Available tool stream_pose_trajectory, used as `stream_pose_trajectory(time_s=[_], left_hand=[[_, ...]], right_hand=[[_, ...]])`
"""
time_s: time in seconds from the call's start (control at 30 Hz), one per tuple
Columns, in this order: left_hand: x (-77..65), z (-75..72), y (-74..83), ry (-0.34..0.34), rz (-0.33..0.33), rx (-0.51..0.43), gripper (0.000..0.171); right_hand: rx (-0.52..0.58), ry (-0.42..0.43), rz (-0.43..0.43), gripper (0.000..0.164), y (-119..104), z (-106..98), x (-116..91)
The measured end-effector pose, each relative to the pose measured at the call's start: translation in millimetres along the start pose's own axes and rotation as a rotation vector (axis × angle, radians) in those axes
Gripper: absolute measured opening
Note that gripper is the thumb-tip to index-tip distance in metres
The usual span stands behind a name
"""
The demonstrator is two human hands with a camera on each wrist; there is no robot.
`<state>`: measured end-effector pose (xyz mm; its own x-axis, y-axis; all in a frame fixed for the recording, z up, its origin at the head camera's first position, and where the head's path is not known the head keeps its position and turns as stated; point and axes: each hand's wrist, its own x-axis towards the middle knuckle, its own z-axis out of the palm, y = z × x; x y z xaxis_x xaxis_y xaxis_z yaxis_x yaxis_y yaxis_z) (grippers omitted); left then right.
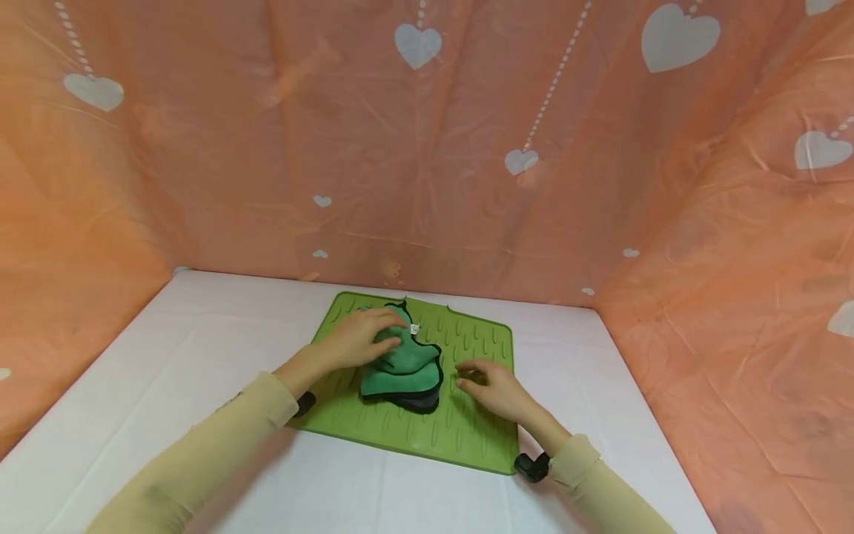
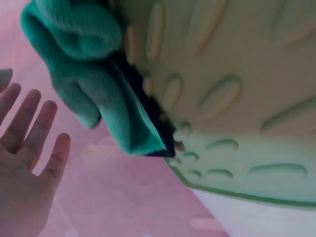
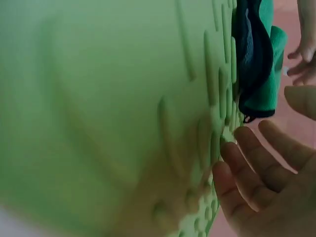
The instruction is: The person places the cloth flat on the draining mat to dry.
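A crumpled green cloth (image 1: pixel 403 380) with black edging lies bunched on a green ridged mat (image 1: pixel 414 437). Its dark grey side (image 1: pixel 419 403) shows at the near corner, and a small white tag (image 1: pixel 414 328) sticks out at its far edge. Over the cloth's left part is my left hand (image 1: pixel 359 338); the left wrist view has its spread fingers (image 2: pixel 43 116) apart from the green folds (image 2: pixel 94 94). My right hand (image 1: pixel 492 387) hovers low over the mat, right of the cloth, its loosely bent fingers (image 3: pixel 249 170) holding nothing.
A white-covered table (image 1: pixel 167 371) bears the mat. Behind it and on both sides hang orange sheets (image 1: pixel 414 185) printed with white hearts. Black wrist devices (image 1: pixel 531 468) sit at both wrists near the mat's edges.
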<state>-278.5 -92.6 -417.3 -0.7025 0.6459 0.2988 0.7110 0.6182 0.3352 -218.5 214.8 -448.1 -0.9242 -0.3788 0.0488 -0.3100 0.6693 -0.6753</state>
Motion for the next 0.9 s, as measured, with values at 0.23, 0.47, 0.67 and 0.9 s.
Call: stream_pose_trajectory(time_s=[0.23, 0.47, 0.67, 0.9], left_hand=[[11.2, -4.5, -28.0, 0.108, -0.176, -0.199, 0.031], [19.1, -0.2, -46.3, 0.047, -0.285, -0.282, 0.035], [27.1, 3.4, -53.5, 0.003, -0.318, -0.305, 0.036], [29.6, 8.7, -55.3, -0.018, -0.271, -0.288, 0.034]], right_hand=[[0.041, -0.022, 0.052, 0.032, -14, 13, 18], [0.036, -0.032, 0.063, 0.028, -21, 24, 26], [0.040, -0.029, 0.044, 0.024, -24, 27, 29], [0.040, -0.031, 0.028, 0.022, -24, 27, 28]])
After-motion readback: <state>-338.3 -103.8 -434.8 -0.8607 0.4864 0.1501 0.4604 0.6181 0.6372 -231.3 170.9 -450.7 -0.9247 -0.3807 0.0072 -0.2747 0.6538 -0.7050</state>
